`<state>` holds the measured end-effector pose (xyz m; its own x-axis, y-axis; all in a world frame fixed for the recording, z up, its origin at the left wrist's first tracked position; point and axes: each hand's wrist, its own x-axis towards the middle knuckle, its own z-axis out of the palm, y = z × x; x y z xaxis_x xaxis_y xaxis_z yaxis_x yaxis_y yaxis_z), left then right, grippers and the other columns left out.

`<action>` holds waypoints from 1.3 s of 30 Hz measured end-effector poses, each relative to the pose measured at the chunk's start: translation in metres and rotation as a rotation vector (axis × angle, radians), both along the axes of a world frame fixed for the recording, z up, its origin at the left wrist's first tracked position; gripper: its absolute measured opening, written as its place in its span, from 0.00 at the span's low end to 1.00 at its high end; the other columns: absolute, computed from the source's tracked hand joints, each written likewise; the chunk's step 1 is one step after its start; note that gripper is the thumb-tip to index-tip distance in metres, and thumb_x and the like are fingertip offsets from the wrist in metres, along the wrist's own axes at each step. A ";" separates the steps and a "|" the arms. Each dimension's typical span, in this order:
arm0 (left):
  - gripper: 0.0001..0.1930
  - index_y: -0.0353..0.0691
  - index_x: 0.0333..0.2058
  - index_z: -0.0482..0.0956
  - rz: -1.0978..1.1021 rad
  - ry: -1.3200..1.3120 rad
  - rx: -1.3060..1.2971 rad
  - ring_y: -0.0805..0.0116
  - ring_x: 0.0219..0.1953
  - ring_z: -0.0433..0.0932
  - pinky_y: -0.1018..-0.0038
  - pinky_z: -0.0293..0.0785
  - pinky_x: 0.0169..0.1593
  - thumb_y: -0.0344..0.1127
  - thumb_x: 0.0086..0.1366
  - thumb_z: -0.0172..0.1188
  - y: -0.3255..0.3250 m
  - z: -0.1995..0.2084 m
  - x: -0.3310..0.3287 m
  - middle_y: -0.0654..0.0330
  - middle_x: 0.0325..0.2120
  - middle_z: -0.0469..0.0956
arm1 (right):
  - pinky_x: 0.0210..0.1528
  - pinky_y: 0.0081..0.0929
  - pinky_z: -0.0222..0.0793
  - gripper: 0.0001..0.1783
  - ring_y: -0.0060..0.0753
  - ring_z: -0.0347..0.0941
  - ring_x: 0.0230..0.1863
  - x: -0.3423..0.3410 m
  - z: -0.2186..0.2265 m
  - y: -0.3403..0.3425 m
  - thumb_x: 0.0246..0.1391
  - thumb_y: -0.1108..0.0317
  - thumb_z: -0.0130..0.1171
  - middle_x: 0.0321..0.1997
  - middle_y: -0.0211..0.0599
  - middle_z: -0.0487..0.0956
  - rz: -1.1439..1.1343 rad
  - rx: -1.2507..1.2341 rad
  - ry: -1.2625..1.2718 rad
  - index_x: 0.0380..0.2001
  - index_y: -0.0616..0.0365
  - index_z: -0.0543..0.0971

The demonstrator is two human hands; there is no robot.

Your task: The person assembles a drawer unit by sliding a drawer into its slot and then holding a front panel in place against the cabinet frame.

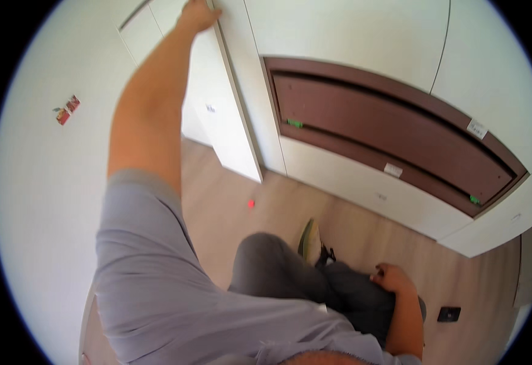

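Where the left arm stretches up to the rim of the view, the left hand [199,17] meets the white door [220,125] high on its long edge, the thumb pointing right; the other fingers are largely hidden, so I cannot tell whether they pinch the panel or only press on it. The door stands angled out to the left of the recessed brown panel [369,121], its lower corner over the wood-look floor [211,207]. It looks a flat, stiff board, probably weighty at full height and smooth on its face, so the long free edge should give the surest hold; its corners look likeliest to chip. Whether it hangs on hinges is hard to make out from this angle. The right hand [393,278] rests on the dark trouser leg [351,286], fingers loosely bent and pinching nothing visible. Beside the door's right edge runs a narrow strip of white cabinet front [238,73], tight for fingers; below lies more room, with a small red object [251,204] near the corner and a shoe [310,240] farther right.
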<state>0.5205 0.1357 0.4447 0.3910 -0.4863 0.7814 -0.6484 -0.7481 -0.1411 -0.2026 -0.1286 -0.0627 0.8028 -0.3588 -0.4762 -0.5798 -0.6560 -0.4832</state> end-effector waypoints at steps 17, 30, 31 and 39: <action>0.49 0.33 0.74 0.58 -0.021 -0.112 -0.720 0.39 0.70 0.70 0.54 0.72 0.71 0.39 0.59 0.75 0.101 -0.071 -0.050 0.37 0.70 0.67 | 0.57 0.45 0.80 0.32 0.54 0.85 0.53 0.020 -0.002 -0.005 0.58 0.56 0.74 0.51 0.52 0.88 -0.012 0.046 -0.034 0.61 0.62 0.81; 0.30 0.27 0.67 0.66 0.035 0.867 -1.197 0.47 0.52 0.83 0.55 0.91 0.46 0.26 0.69 0.64 0.218 -0.224 -0.121 0.42 0.57 0.77 | 0.58 0.45 0.79 0.32 0.53 0.85 0.53 0.020 -0.002 -0.001 0.58 0.57 0.73 0.52 0.51 0.87 -0.024 0.041 -0.021 0.62 0.61 0.81; 0.28 0.25 0.66 0.67 0.059 0.930 -1.194 0.46 0.52 0.84 0.54 0.92 0.45 0.26 0.70 0.63 0.229 -0.230 -0.125 0.40 0.57 0.76 | 0.58 0.45 0.79 0.32 0.53 0.85 0.53 0.020 -0.003 -0.001 0.58 0.57 0.73 0.52 0.51 0.87 -0.017 0.051 -0.031 0.62 0.61 0.81; 0.25 0.12 0.60 0.68 0.089 0.865 -1.377 0.35 0.56 0.82 0.44 0.92 0.50 0.26 0.71 0.60 0.295 -0.242 -0.127 0.31 0.59 0.72 | 0.58 0.43 0.79 0.31 0.54 0.85 0.54 0.013 -0.005 0.005 0.60 0.57 0.72 0.52 0.51 0.88 -0.009 0.060 0.005 0.61 0.63 0.81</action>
<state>0.3931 0.4306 0.2031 0.9066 0.4025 0.1266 -0.1247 -0.0312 0.9917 -0.1894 -0.1241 -0.0677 0.7971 -0.3365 -0.5014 -0.5883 -0.6205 -0.5186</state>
